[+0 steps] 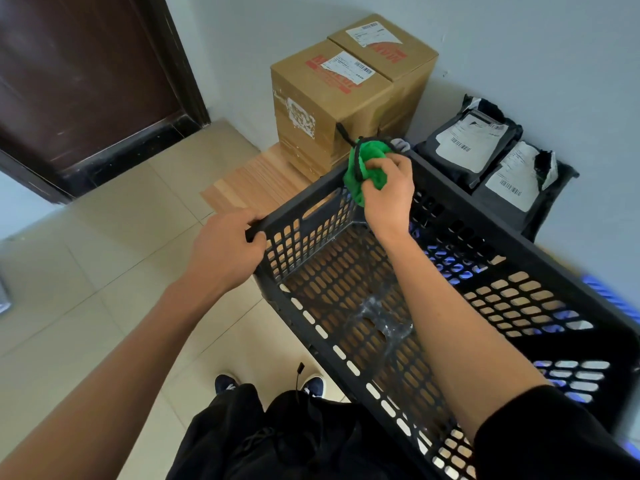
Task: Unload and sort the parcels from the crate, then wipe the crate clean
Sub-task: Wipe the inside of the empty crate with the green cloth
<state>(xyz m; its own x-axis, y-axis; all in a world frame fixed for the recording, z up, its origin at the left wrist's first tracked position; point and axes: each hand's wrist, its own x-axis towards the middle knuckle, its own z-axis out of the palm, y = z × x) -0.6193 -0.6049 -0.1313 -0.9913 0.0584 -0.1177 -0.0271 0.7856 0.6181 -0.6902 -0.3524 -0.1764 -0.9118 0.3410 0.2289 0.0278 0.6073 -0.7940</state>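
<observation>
1. Crate [433,308]: black perforated plastic, open top, tilted, its far end resting on the wooden surface [256,183]; a crumpled scrap of clear film [382,315] lies on its slotted bottom
2. Left hand [225,251]: fingers curled round the crate's near-left rim corner, grasping it
3. Right hand [388,192]: reaching across the crate interior, clenched on a bunched green cloth [363,168] pressed against the far corner of the rim
4. Cardboard boxes [346,95]: two brown parcels standing side by side on the surface against the wall, each with a white shipping label and red printing on top; just beyond the crate's far end
5. Mailer bags [485,161]: two dark grey poly parcels with white barcode labels, lying one beside the other along the wall, to the right of the boxes and just beside the crate's right wall
6. Surface: light striped wood, low, set in the corner of the room
7. Floor [86,299]: pale beige tiles with thin joints
8. Wall [519,46]: plain pale blue-grey
9. Door [79,71]: dark brown, with dark frame, at upper left
10. Blue plastic item [613,296]: partly seen past the crate's right wall; kind cannot be told
11. Person: black sleeve, black clothing, dark shoes [311,386] on the tiles
</observation>
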